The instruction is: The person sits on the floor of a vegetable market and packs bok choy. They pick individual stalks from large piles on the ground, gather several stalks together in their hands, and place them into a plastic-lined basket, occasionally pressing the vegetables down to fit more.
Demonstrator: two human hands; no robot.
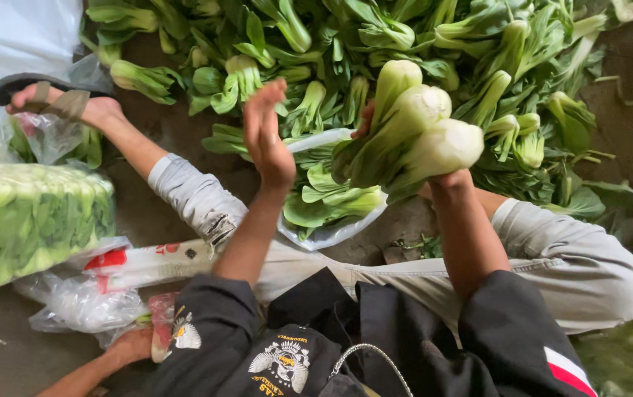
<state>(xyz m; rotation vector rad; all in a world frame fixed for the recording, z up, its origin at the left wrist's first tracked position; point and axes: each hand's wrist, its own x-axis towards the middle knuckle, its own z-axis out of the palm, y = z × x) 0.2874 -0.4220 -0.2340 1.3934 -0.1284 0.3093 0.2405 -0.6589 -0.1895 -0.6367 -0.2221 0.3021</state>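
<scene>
Head view: right hand (445,180) clutches bok choy bunch (412,129), left hand (266,136) alongside.

Three bok choy heads (412,129) in the right hand (441,176); one packed bag of greens (29,220); one sandal (29,92).

A heap of loose bok choy (375,44) is blocking the ground ahead. The packed bag (29,220) and plastic wrappers (81,301) are crowding the left. Bare floor (184,129) is lying open beside the outstretched leg (184,191), probably passable.
</scene>
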